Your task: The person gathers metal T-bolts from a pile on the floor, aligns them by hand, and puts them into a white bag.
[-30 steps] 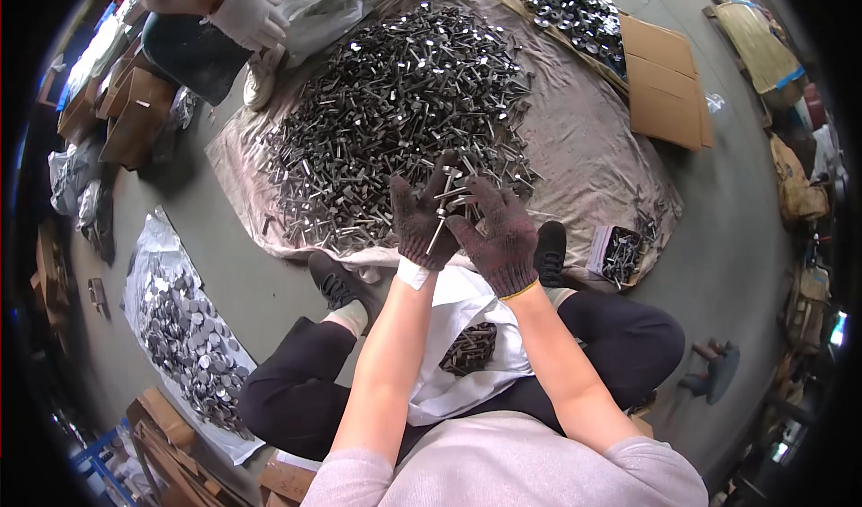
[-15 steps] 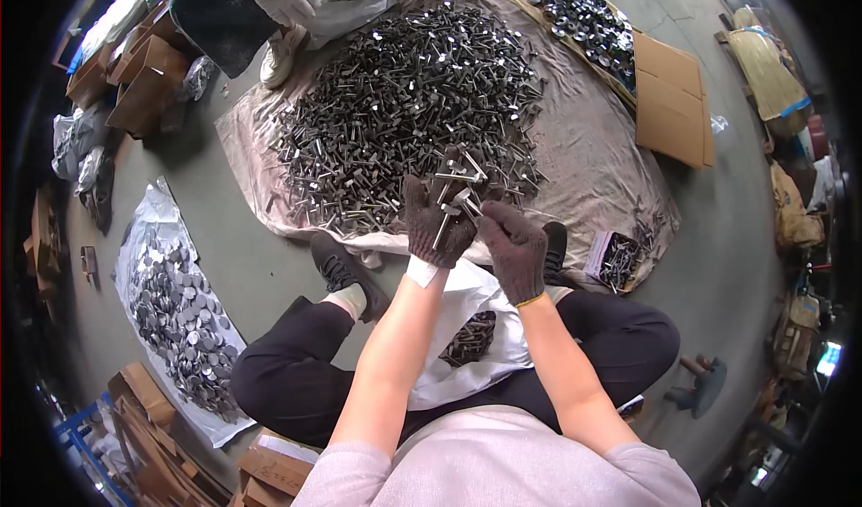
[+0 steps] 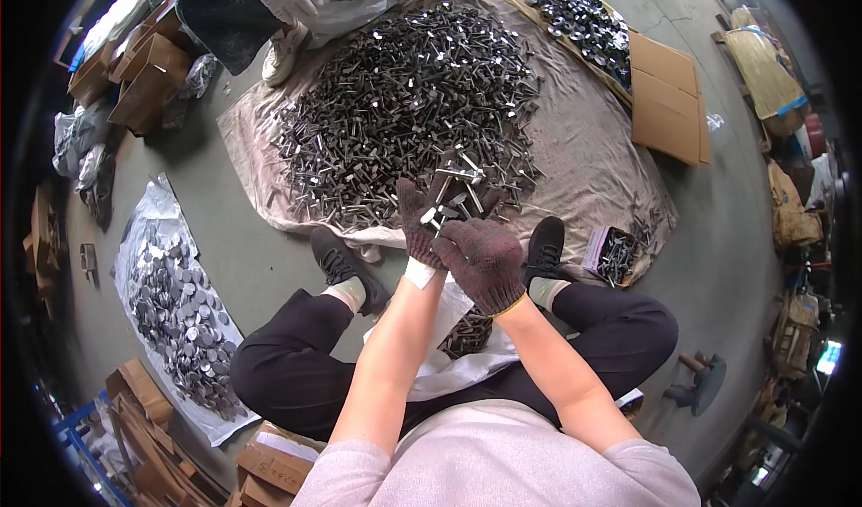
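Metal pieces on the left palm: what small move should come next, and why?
Probably the right hand should straighten the metal pieces: they lie at differing angles across the open, upturned left hand, and the right hand is close beside them, over that palm's base.

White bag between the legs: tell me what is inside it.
Dark, bolt-like metal pieces show inside the white bag. The right hand covers part of the bag, and anything beneath the top layer cannot be seen.

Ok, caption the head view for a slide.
Brown-gloved left hand cradles shiny metal bolts, brown-gloved right hand alongside, near a heap of dark metal bolts.
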`<state>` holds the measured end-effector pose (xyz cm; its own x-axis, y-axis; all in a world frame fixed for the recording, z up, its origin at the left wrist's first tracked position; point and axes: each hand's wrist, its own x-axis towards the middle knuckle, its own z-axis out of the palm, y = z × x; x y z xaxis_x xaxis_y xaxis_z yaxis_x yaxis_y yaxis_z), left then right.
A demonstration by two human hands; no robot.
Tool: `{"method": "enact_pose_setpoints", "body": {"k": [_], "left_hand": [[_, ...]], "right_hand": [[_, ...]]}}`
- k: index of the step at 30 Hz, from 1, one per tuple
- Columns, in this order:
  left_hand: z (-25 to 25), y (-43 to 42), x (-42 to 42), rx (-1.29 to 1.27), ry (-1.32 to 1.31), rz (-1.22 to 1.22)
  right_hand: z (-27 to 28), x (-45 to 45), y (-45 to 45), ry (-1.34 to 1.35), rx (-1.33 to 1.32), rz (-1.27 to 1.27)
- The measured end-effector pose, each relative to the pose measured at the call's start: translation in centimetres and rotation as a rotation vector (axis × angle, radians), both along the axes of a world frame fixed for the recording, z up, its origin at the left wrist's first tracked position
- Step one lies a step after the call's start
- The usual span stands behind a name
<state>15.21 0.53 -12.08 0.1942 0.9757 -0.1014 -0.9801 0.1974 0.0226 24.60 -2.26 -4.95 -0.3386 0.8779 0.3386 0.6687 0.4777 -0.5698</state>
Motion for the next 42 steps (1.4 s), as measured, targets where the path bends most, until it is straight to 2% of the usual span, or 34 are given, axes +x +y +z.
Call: {"method": "enact_pose_setpoints", "body": {"k": [2,3,4,7,11,14,16,18,20,23,24,25,26,28,29,33,35,36,38,39,42], "left_hand": [[0.8,-0.5,-0.2,-0.039,-0.081,0.02],[0.5,-0.4,-0.4,0.006,-0.189,0.014],[0.2,-0.4,-0.7,0.002,-0.189,0.015],[-0.3,-0.8,-0.9,0.031,-0.204,0.036],[1.1,-0.9,-1.1,0.001,-0.278,0.028],[1.2,-1.7,-1.2,0.037,-0.313,-0.002],[1.8,-2.2,-1.1,0.048,-0.353,-0.03],[2.0,-2.9,-1.2,-0.031,-0.145,-0.028],[1.8,-3.4,-1.2,0.025,-0.218,-0.058],[2.2,-3.8,-1.1,-0.053,-0.124,-0.049],[2.2,-3.8,-1.1,-0.056,-0.125,-0.048],[2.2,-3.7,-1.1,-0.051,-0.257,-0.044],[2.2,-3.7,-1.1,-0.044,-0.388,-0.04],[2.5,-3.9,-1.1,-0.002,-0.362,-0.055],[2.7,-3.9,-1.0,0.003,-0.334,-0.044],[2.6,-4.0,-0.8,0.044,-0.286,-0.035],[1.7,-4.3,-0.9,0.037,-0.353,-0.041],[1.8,-4.3,-0.9,0.032,-0.417,-0.047],[2.0,-4.4,-0.7,0.019,-0.327,-0.033],[2.3,-4.5,-0.7,0.006,-0.236,-0.017],[2.6,-4.7,-0.8,-0.007,-0.256,-0.028]], "right_hand": [[0.1,0.2,0.0,0.018,-0.031,0.06],[0.3,0.2,0.0,0.104,0.009,0.056],[0.2,0.4,-0.1,0.191,0.047,0.05],[0.0,1.9,-0.9,0.154,0.05,-0.184],[0.1,2.9,-1.4,0.262,-0.112,-0.312],[1.0,3.3,-0.3,0.225,-0.065,-0.382],[1.3,3.1,0.9,0.25,-0.098,-0.387],[2.0,2.7,2.1,0.026,0.211,-0.167],[2.7,2.3,2.4,-0.05,0.162,-0.136],[1.5,2.7,2.4,-0.062,0.189,-0.064],[1.2,2.9,2.1,0.038,0.017,-0.091],[1.1,3.2,1.9,0.138,-0.155,-0.119],[1.1,3.4,1.8,0.136,-0.157,-0.12],[1.5,3.5,1.5,0.772,-0.651,-0.237],[2.1,3.7,1.3,0.869,-0.713,-0.266],[3.1,3.7,0.5,0.869,-0.728,-0.362],[2.1,3.1,-0.3,0.941,-0.577,-0.279],[1.8,3.2,-0.5,0.941,-0.576,-0.281],[1.4,3.2,-0.9,0.485,-0.447,-0.209],[1.2,3.1,-0.7,0.265,-0.258,-0.192],[0.9,3.3,-0.6,0.221,-0.122,-0.129]]}}
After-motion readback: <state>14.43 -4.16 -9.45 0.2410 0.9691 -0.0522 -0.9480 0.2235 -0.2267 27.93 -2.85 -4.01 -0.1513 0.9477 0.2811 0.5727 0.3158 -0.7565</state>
